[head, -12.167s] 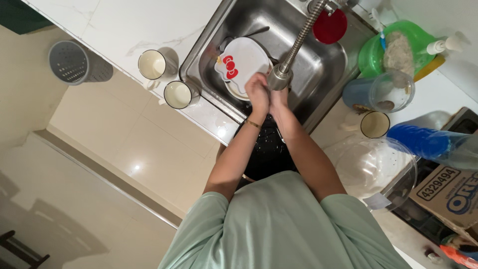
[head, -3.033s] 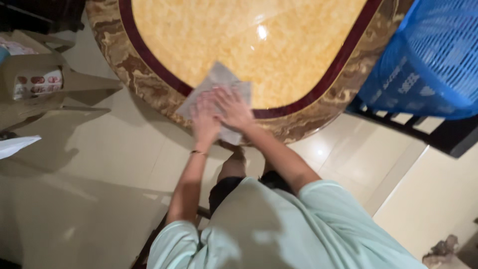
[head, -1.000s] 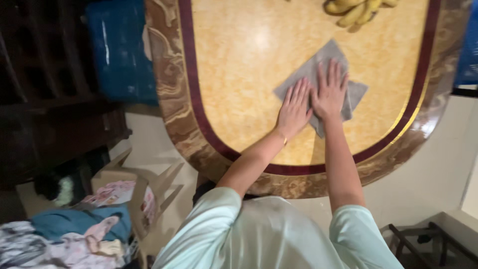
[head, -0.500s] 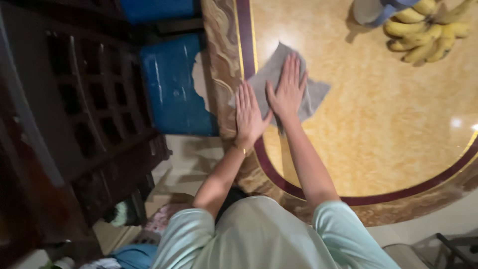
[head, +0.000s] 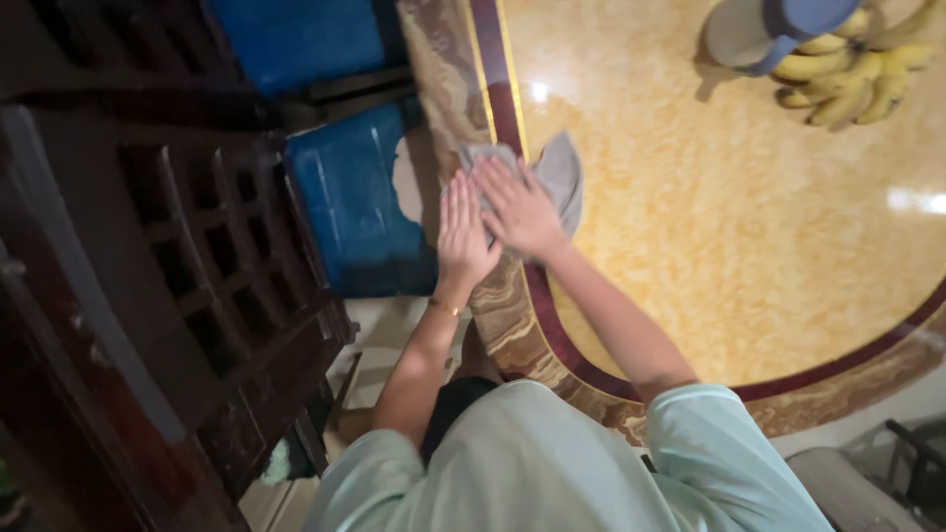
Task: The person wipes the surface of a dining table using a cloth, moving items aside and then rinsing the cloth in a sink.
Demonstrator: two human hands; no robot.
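- Both hands lie flat, fingers spread, neither closed around anything.
- The right hand [head: 520, 209] presses palm-down on the cloth [head: 558, 175]; most of the grey cloth shows just beyond its fingertips and to its right.
- The left hand [head: 461, 232] rests beside the right, thumbs nearly touching, at the cloth's left edge over the table [head: 690, 246] rim; whether it touches the cloth I cannot tell.
- A chair [head: 350, 202] with a blue seat stands just left of the left hand.
- Bananas [head: 847, 84] and a cup [head: 764, 30] sit well apart, far right of the hands.
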